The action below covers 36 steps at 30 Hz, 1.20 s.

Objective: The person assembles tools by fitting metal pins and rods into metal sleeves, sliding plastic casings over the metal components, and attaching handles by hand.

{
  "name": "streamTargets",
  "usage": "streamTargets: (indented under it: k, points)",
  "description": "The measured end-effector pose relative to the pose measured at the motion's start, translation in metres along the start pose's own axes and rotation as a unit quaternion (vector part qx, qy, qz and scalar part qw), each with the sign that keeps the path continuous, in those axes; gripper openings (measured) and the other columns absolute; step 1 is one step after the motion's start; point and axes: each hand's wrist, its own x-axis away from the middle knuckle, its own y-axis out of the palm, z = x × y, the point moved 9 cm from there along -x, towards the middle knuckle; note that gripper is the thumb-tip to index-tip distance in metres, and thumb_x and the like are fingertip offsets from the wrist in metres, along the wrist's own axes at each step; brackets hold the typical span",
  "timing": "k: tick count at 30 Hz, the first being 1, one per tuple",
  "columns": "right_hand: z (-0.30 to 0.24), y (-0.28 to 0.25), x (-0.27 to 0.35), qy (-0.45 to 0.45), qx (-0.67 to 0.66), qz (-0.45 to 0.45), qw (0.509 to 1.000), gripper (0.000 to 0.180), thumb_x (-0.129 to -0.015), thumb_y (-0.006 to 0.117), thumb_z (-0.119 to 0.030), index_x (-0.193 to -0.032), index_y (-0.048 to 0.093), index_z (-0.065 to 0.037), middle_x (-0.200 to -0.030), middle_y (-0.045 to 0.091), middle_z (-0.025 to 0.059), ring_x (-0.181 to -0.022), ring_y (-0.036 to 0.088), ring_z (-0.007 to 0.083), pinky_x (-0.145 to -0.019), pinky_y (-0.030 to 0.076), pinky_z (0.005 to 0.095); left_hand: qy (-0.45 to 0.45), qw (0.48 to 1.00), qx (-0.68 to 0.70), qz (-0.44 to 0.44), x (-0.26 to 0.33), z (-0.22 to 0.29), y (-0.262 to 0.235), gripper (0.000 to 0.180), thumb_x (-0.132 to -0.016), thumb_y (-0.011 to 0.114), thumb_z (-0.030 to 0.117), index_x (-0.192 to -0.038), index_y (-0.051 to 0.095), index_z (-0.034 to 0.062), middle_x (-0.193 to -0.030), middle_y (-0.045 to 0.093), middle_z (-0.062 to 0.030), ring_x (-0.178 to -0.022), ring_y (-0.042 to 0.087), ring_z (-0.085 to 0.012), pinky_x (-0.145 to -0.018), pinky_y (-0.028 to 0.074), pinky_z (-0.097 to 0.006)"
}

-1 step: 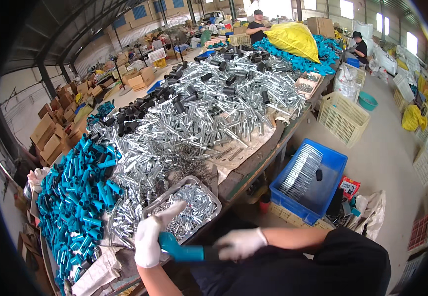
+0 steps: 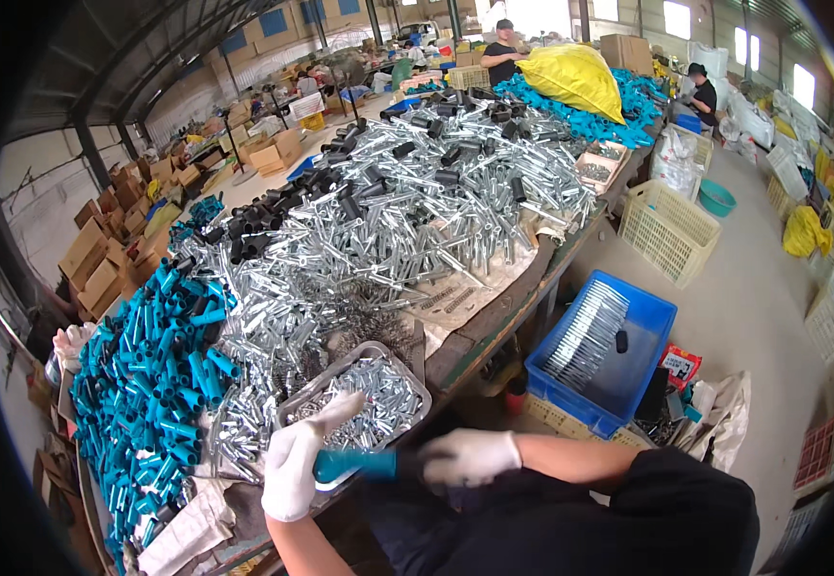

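In the head view, the left hand (image 2: pixel 292 468), in a white glove, stands at seven o'clock, its bare forearm rising from the lower edge and one digit stretched toward two o'clock. Its grip is closed around the near end of a teal plastic tube (image 2: pixel 357 465), which leaves the glove toward three o'clock and lies almost level. The right hand (image 2: pixel 472 457), also in a white glove, sits between five and six o'clock, its forearm coming in from four o'clock out of a dark sleeve. This glove is blurred, its fingers seeming curled beside the dark end (image 2: pixel 409 467) of the tube; whether that grip is pinching it or merely touching cannot be told. The tube thus spans the gap between the hands, at three o'clock from the left grip and nine o'clock from the right. Just beyond the left glove, between one and two o'clock from it, a shallow tray (image 2: pixel 423 392) full of small metal parts rests on the surface (image 2: pixel 479 336). Past the tray, toward eleven o'clock of the view, spreads a heap of silvery metal rods (image 2: pixel 378 230) with black sleeves (image 2: pixel 244 235) among and beside them; a heap of teal tubes (image 2: pixel 153 394) lies at eight o'clock. At four o'clock, a blue crate (image 2: pixel 636 379) holds a row of metal rods and one black piece (image 2: pixel 621 341).
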Motion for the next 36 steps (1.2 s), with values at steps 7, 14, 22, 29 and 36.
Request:
streamTargets:
  k: [7,14,22,29,36]
  points:
    - [-0.009,0.033,0.014,-0.009,-0.041,-0.097,0.994,0.035,-0.098,0.05,-0.027,-0.127,0.054,-0.008,-0.068,0.052,0.0004,-0.045,0.045,0.0061,-0.039,0.036,0.0228,-0.016,0.998,0.045,-0.035,0.002,-0.002,0.005,0.047,-0.099,0.042,0.029,-0.119,0.063,-0.0094,-0.125,0.063,-0.0205,-0.119,0.058,-0.0279,-0.11,0.034,-0.038]
    - [-0.037,-0.009,0.03,-0.208,-0.421,-0.121,0.875,0.054,-0.097,0.051,-0.033,-0.142,0.04,-0.005,-0.061,0.044,-0.0009,-0.039,0.04,0.0035,-0.031,0.028,0.0185,-0.056,0.961,0.028,0.269,0.001,-0.061,-0.031,0.053,-0.095,0.053,0.011,-0.143,0.037,-0.0059,-0.145,0.044,-0.0203,-0.125,0.05,-0.0222,-0.102,0.042,-0.035]
    - [-0.043,0.076,0.007,-0.09,-0.394,-0.243,0.882,0.048,-0.088,0.07,-0.024,-0.123,0.052,0.004,-0.056,0.041,0.0007,-0.039,0.036,0.0069,-0.032,0.031,0.0236,0.036,0.886,0.458,0.057,0.001,-0.035,0.042,0.041,-0.09,0.062,0.038,-0.101,0.051,0.0003,-0.065,0.042,-0.0033,-0.056,0.041,-0.0148,-0.05,0.036,-0.027]
    - [-0.038,-0.01,-0.009,-0.251,0.01,0.29,0.924,0.021,-0.075,0.076,-0.021,-0.083,0.065,-0.005,-0.064,0.059,-0.0003,-0.062,0.056,0.0113,-0.061,0.049,0.0308,0.017,0.945,0.089,0.316,0.006,0.005,0.028,0.015,-0.088,0.056,-0.003,-0.1,0.05,0.0022,-0.072,0.054,-0.0069,-0.06,0.05,-0.0127,-0.05,0.04,-0.027]
    - [-0.035,0.041,-0.012,-0.208,-0.137,-0.034,0.968,0.016,-0.086,0.072,-0.022,-0.078,0.069,-0.009,-0.055,0.053,-0.003,-0.045,0.045,0.0066,-0.043,0.034,0.0242,0.015,0.912,0.403,0.068,-0.005,-0.036,0.04,0.032,-0.09,0.067,0.027,-0.094,0.049,0.0017,-0.064,0.041,-0.0001,-0.054,0.04,-0.0119,-0.049,0.036,-0.026]
